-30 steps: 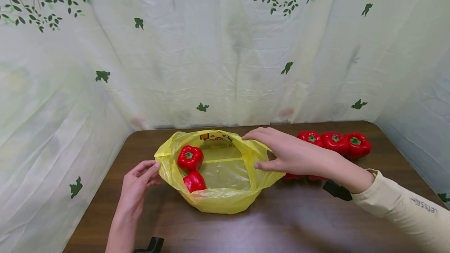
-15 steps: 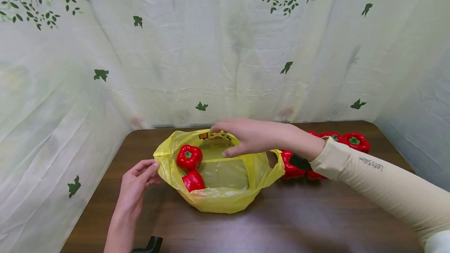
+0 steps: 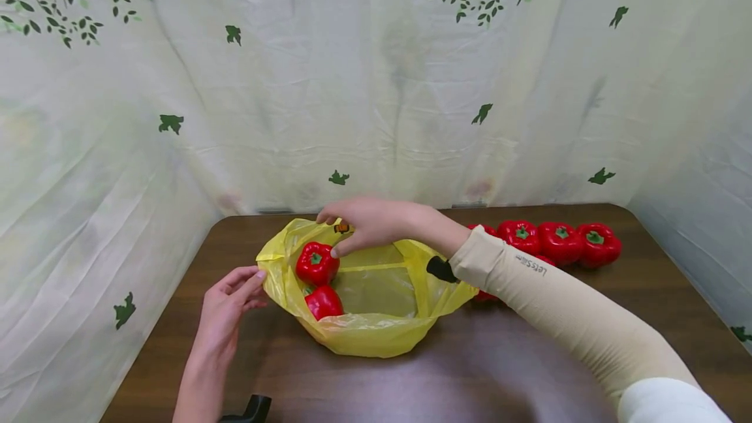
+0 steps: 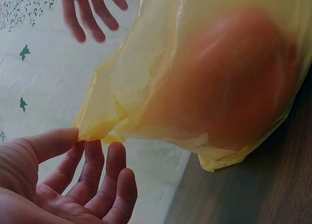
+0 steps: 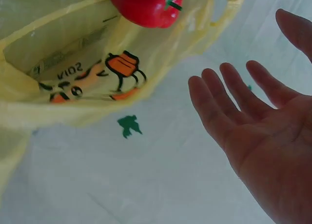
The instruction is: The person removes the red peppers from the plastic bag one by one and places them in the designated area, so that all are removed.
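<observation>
A yellow plastic bag [image 3: 376, 338] stands on the table with its mouth spread wide. Inside, at its left end, lie two red bell peppers, one pepper [image 3: 317, 264] behind the other pepper [image 3: 324, 303]. My left hand [image 3: 232, 299] pinches the bag's left edge between thumb and fingertips; the left wrist view shows the film gathered there. Over the back rim hovers my right hand [image 3: 376, 224], holding nothing. In the right wrist view its fingers [image 5: 229, 87] are spread and relaxed, apart from the bag's printed side.
Right of the bag, several more red bell peppers [image 3: 561, 243] stand in rows on the brown wooden table [image 3: 470, 371], partly hidden by the right sleeve [image 3: 546, 299]. A pale curtain [image 3: 376, 83] with leaf prints hangs behind. A black object [image 3: 252, 410] shows at the front edge.
My right hand has moved left from the bag's right side, across its mouth, to above the back-left rim. The left hand keeps its pinch, and the peppers in the bag have not moved.
</observation>
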Demonstrator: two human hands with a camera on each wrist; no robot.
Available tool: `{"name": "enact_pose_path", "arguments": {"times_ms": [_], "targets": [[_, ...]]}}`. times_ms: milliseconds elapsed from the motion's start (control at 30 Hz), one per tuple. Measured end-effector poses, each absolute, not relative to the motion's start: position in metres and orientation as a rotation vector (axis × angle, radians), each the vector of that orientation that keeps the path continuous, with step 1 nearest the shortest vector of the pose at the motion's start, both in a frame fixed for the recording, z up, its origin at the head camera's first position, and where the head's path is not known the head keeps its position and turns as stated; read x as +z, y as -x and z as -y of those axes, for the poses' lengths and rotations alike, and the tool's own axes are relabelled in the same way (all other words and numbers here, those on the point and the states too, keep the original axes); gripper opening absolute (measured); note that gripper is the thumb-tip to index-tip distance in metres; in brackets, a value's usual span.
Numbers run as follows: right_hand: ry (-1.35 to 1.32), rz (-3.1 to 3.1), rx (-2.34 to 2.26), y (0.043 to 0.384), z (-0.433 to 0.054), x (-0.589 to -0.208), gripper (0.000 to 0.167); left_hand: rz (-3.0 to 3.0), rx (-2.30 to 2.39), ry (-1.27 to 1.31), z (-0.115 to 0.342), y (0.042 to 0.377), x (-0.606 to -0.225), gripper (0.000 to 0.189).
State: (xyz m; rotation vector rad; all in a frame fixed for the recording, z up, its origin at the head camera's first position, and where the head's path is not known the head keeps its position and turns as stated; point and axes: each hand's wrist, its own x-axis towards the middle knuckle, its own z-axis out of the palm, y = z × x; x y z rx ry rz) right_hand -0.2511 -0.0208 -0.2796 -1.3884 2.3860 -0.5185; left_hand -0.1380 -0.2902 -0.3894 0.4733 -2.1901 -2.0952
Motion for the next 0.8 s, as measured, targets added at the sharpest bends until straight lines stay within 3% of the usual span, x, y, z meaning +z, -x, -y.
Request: {"name": "enact_pose_path", "arguments": {"times_ms": [467,800], "targets": [[1.345,-2.391,-0.869,0.268,0.047,-0.37,0.056,2.184,-2.098,-0.444,0.292,0.136,-0.39,0.035],[1.328,-2.388,-0.972,0.268,0.061,-0.394,0.066,2.182,-2.094,-0.449,0.293,0.136,-0.39,0.029]]}}
